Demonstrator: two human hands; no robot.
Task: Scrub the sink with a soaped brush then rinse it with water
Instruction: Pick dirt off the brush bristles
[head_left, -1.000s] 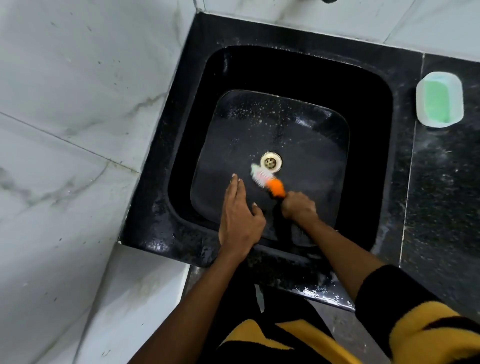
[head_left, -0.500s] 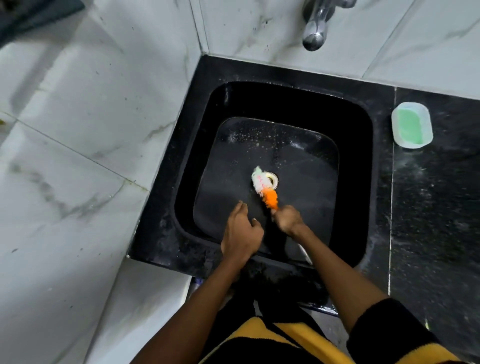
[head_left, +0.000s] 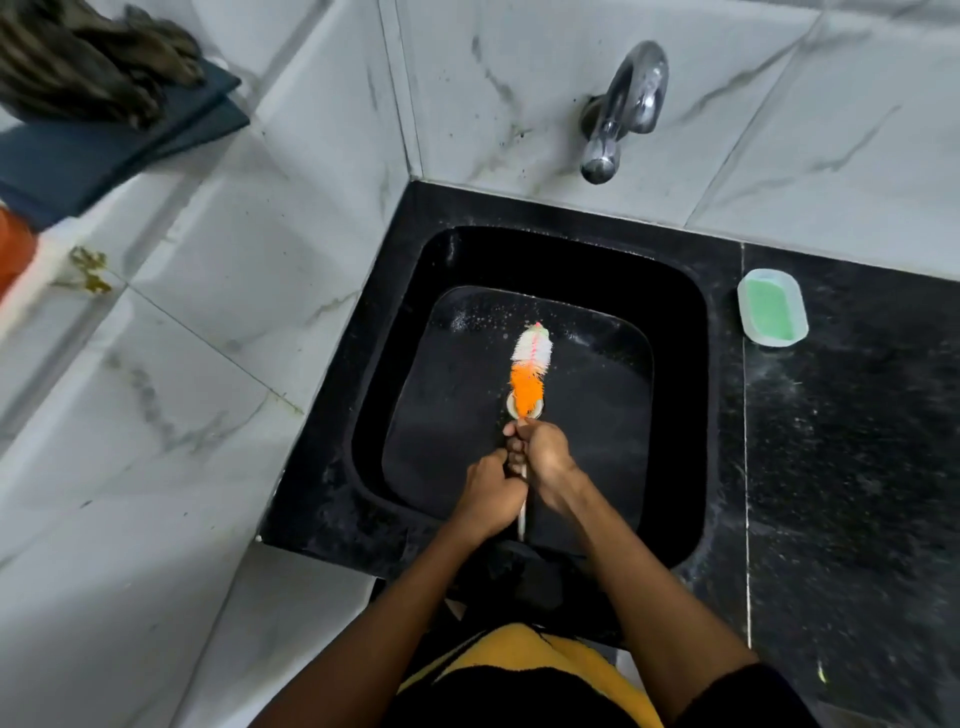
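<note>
A square black sink (head_left: 395, 332) sits in a black stone counter below a chrome tap (head_left: 621, 111). A long brush (head_left: 529, 370) with white and orange bristles lies along the sink floor, its tip pointing to the back wall and its orange part over the drain (head_left: 539, 409). My right hand (head_left: 543, 457) grips the handle just behind the bristles. My left hand (head_left: 491, 493) is closed on the thin pale handle lower down, beside the right. No water runs from the tap.
A white dish of green soap (head_left: 772, 307) rests on the counter right of the sink. White marble tiles cover the left and back walls. On a ledge at the top left lie dark blue slabs (head_left: 104, 150) under a dark cloth (head_left: 83, 62).
My left hand left the sink floor and closed on the brush handle. The brush swung straight and pushed toward the back of the sink. The view tilted up, showing the tap.
</note>
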